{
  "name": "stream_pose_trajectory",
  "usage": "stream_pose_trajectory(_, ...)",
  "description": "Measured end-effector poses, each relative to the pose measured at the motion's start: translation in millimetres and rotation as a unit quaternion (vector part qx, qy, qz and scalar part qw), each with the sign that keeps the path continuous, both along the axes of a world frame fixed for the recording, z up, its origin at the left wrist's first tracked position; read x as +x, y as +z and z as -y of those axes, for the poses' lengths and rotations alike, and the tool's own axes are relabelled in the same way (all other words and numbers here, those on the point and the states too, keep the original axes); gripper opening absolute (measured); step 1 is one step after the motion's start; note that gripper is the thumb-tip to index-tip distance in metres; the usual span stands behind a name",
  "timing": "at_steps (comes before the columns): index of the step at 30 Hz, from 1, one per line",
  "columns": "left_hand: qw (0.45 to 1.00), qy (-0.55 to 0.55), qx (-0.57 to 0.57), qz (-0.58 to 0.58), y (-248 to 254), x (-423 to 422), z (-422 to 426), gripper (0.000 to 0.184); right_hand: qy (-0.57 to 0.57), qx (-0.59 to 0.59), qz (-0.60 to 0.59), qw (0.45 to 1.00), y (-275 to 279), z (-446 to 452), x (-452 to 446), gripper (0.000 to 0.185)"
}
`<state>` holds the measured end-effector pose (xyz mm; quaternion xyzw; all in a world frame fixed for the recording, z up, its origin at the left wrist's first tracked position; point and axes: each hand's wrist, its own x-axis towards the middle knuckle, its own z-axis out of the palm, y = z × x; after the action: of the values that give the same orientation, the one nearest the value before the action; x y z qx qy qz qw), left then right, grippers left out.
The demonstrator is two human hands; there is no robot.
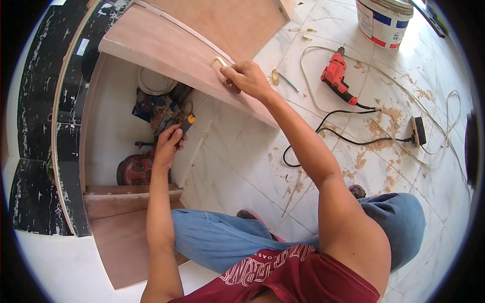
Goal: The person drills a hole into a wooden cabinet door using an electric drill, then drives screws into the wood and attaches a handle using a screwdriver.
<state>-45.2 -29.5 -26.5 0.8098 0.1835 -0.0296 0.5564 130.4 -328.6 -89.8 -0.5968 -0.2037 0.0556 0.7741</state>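
Note:
My left hand (171, 143) is closed around the black and orange handle of a screwdriver (190, 120), its shaft pointing up towards the wooden cabinet door (166, 54). On the door's outer face, my right hand (247, 80) grips a pale gold pull handle (219, 61); the fingers partly cover it. The door stands open over the tiled floor, beside the cabinet's white interior (113, 101). Inside lie a round white lid-like thing (155, 81), dark crumpled items (159, 108) and a red and black power tool (136, 169).
A red drill (336, 76) lies on the floor with its black cord (348, 142) running to a socket block (418, 131). Wood shavings (391, 121) are scattered around. A white bucket (384, 22), another gold handle (308, 34) and a small green-shafted tool (288, 81) are beyond the door.

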Motion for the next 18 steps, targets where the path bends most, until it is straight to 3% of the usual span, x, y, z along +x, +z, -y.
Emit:
stream_pose_trajectory(2, 1.0, 0.002, 0.002, 0.004, 2, 2, 4, 0.041, 0.022, 0.028, -0.057, 0.998, -5, -5, 2, 0.046)
stream_pose_trajectory(5, 1.0, 0.017, 0.004, 0.013, 2, 3, 16, 0.035, 0.001, -0.021, -0.041, 0.999, -11, -4, 7, 0.042)
stream_pose_trajectory(8, 1.0, 0.019, 0.005, 0.014, 3, 4, 20, 0.036, -0.104, 0.03, 0.094, 0.99, -27, -9, 16, 0.033)
stream_pose_trajectory(11, 1.0, 0.001, 0.01, 0.016, 6, 7, 23, 0.037, -0.089, 0.137, 0.169, 0.972, -29, -4, 15, 0.026)
stream_pose_trajectory(14, 1.0, -0.001, 0.01, 0.016, 4, 7, 25, 0.038, -0.005, 0.102, 0.162, 0.981, -34, 5, 31, 0.024)
stream_pose_trajectory(18, 1.0, -0.003, 0.004, 0.02, 3, 7, 21, 0.038, 0.003, 0.027, 0.129, 0.991, -27, 15, 29, 0.024)
